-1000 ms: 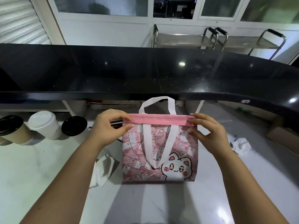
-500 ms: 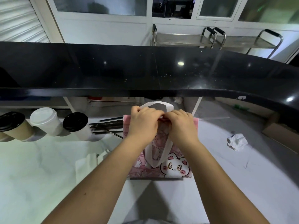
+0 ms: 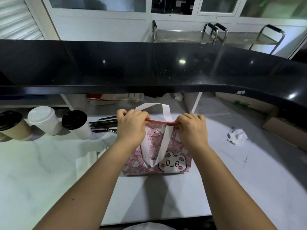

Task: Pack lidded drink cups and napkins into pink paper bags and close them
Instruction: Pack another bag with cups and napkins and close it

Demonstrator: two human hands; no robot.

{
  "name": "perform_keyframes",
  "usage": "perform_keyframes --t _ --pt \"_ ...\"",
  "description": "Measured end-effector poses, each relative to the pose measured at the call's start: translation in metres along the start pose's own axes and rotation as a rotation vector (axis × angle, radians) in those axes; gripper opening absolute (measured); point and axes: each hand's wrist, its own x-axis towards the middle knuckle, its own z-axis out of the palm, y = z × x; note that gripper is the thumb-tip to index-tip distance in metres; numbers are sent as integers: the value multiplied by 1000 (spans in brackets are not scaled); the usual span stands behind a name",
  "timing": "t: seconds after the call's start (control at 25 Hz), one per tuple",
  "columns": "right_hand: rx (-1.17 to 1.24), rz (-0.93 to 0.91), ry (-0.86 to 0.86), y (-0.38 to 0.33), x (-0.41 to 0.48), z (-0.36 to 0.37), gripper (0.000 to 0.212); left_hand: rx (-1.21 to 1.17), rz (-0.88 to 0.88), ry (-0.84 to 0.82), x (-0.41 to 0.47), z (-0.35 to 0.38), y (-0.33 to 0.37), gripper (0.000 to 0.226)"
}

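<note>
Head view | pink cat-print bag [image 3: 167,156] upright, white handles | left hand [image 3: 131,128], right hand [image 3: 192,130] fingers pinch rim

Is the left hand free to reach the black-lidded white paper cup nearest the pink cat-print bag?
Probably not yet: the left hand is pinching the pink cat-print bag shut. The black-lidded white paper cup stands unobstructed beside it.

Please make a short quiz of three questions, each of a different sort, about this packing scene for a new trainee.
1. True or false: both hands pinch the top edge of the pink bag.
2. How many lidded cups stand left of the bag?
3. What lies right of the bag? A) crumpled white paper B) a spoon C) a second bag

Key:
1. True: left hand, right hand.
2. Three: two with black lids, one with a white lid.
3. A.
</note>
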Motion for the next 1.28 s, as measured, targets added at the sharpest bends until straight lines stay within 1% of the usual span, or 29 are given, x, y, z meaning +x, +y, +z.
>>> perform_keyframes --t 0.12,0.24,0.32,0.4,0.44,0.52,0.6,0.68,0.76,0.84,0.88,0.92,0.96,1.0,1.04,1.08,1.16,1.2,1.28 --pt "40 3 28 9 -7 -4 15 -22 26 27 -7 -11 -11 5" --pt "40 59 8 21 -11 -7 22 -33 -39 9 -17 -20 -35 5" --pt "58 53 14 22 -7 -10 20 -44 -58 17 -17 -22 -39 13" --pt "107 4 64 24 -1 -13 18 -76 -96 51 -11 -23 -40 19" --pt "151 11 77 27 0 -15 18 -116 -123 53 -8 -24 -42 17" --pt "261 136 45 33 0 -14 19 -286 -186 4 -5 -24 -52 17" --pt "290 237 2 38 -1 -9 21 -487 -278 -56 -7 -24 -63 28" --pt "265 230 4 39 2 -5 25 -520 -318 -37 -8 -20 -65 36" --pt "287 244 25 38 8 -4 28 -514 -323 45 -5 -16 -62 33" --pt "395 283 26 41 11 -1 26 -595 -349 98 -3 -12 -59 29" --pt "514 321 31 42 7 2 28 -656 -370 98 -6 -10 -59 29" --pt "670 381 46 43 -1 5 34 -718 -400 92 -12 -8 -59 34" --pt "842 454 85 42 -14 9 44 -800 -450 93 -22 -5 -60 41" --pt "1001 524 135 42 -29 16 49 -910 -518 108 -34 0 -61 45" --pt "1124 576 172 41 -47 24 46 -1023 -585 134 -50 6 -61 44" --pt "1192 615 172 39 -65 33 39 -1094 -643 163 -67 15 -59 37" --pt "1219 653 82 33 -97 46 32 -1092 -715 162 -101 29 -53 22" --pt "1209 660 58 30 -105 50 31 -1081 -732 141 -112 34 -50 19" --pt "1196 684 109 28 -110 55 26 -1071 -752 122 -121 40 -51 20"
